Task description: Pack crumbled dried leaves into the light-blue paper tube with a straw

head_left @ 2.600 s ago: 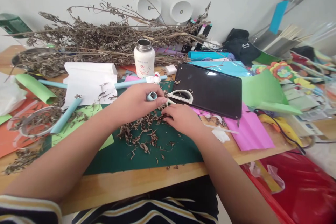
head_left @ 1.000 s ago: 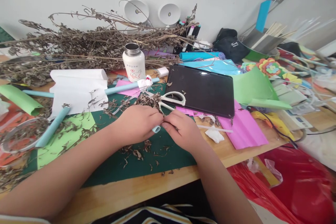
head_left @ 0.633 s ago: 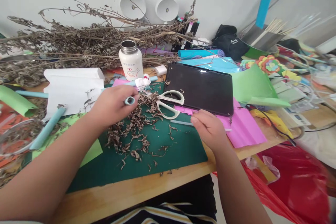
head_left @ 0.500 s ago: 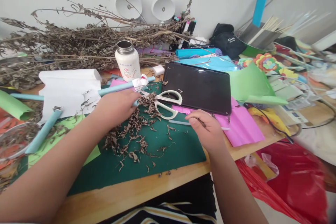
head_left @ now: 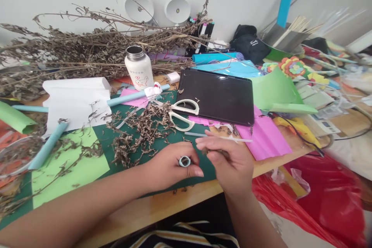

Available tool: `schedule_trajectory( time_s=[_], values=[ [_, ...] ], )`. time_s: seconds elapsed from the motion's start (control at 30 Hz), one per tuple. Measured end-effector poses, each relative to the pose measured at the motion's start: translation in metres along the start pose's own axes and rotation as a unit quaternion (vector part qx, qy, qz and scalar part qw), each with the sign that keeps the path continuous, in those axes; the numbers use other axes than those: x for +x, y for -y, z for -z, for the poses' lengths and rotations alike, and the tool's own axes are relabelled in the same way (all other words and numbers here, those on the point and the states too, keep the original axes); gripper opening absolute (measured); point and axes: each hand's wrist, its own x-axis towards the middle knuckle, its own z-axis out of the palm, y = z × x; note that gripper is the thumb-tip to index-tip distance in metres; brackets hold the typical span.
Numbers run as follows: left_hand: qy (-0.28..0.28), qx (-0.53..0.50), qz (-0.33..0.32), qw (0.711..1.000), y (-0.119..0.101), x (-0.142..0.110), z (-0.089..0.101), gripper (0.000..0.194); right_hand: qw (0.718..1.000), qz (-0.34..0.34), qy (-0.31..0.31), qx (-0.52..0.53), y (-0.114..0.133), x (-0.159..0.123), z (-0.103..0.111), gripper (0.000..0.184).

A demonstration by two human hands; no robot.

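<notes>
Pale-blue rolled-paper tube (head_left: 180, 164) sits above the near side of the dark-green flat mat (head_left: 177, 137), clasped in the left hand (head_left: 170, 162), its open end in view, presumably for access. Over the mat's right end, the right hand (head_left: 235, 159) half-curls; whether it pinches anything cannot be told. Crumbled brown dry leaves (head_left: 149, 121) lie on the mat.
</notes>
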Motion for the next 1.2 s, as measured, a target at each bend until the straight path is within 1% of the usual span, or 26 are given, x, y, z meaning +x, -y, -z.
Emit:
schedule_trajectory(
  time_s=[0.1,0.2,0.3,0.4,0.47,0.53,0.6,0.67,0.7,0.77,0.87,1.0,1.1,1.2],
  values=[
    [0.007,-0.037,-0.013,0.999,0.007,0.0,-0.011,0.017,0.991,0.06,0.088,-0.079,0.009,-0.002,0.001,0.009],
    [0.015,-0.042,-0.015,0.999,0.012,-0.001,-0.015,0.012,0.971,0.114,0.135,-0.163,0.014,-0.001,0.003,0.01],
    [0.016,-0.023,-0.005,1.0,0.013,-0.002,-0.016,0.01,0.951,0.151,0.174,-0.208,0.016,0.002,0.005,0.013],
    [0.02,-0.016,-0.001,1.0,0.012,-0.003,-0.018,0.009,0.933,0.161,0.218,-0.237,0.02,0.006,0.007,0.012],
    [0.027,-0.029,0.001,0.999,0.011,-0.003,-0.018,0.007,0.922,0.155,0.245,-0.258,0.024,0.008,0.009,0.01],
    [0.043,-0.042,0.017,0.998,0.01,-0.003,-0.018,0.007,0.909,0.144,0.272,-0.28,0.028,0.009,0.011,0.011],
    [0.061,-0.048,0.04,0.996,0.009,-0.003,-0.016,0.011,0.901,0.137,0.29,-0.293,0.03,0.01,0.013,0.01],
    [0.072,-0.051,0.055,0.995,0.007,-0.003,-0.011,0.021,0.896,0.134,0.3,-0.298,0.031,0.01,0.015,0.01],
    [0.074,-0.055,0.055,0.994,0.007,-0.003,-0.008,0.024,0.896,0.132,0.304,-0.296,0.031,0.01,0.016,0.011],
    [0.089,-0.074,0.033,0.993,0.007,-0.005,-0.002,0.027,0.899,0.126,0.308,-0.283,0.031,0.01,0.016,0.014],
    [0.103,-0.105,-0.003,0.989,0.011,-0.008,0.002,0.027,0.912,0.109,0.306,-0.249,0.028,0.009,0.015,0.018],
    [0.081,-0.089,0.01,0.993,0.015,-0.011,-0.001,0.031,0.936,0.102,0.279,-0.19,0.024,0.005,0.01,0.021],
    [0.07,-0.075,0.002,0.995,0.014,-0.011,-0.004,0.028,0.955,0.067,0.243,-0.155,0.02,0.001,0.007,0.02],
    [0.045,-0.076,-0.006,0.996,0.012,-0.01,-0.006,0.025,0.971,0.034,0.204,-0.117,0.015,-0.004,0.004,0.02]
  ],
)
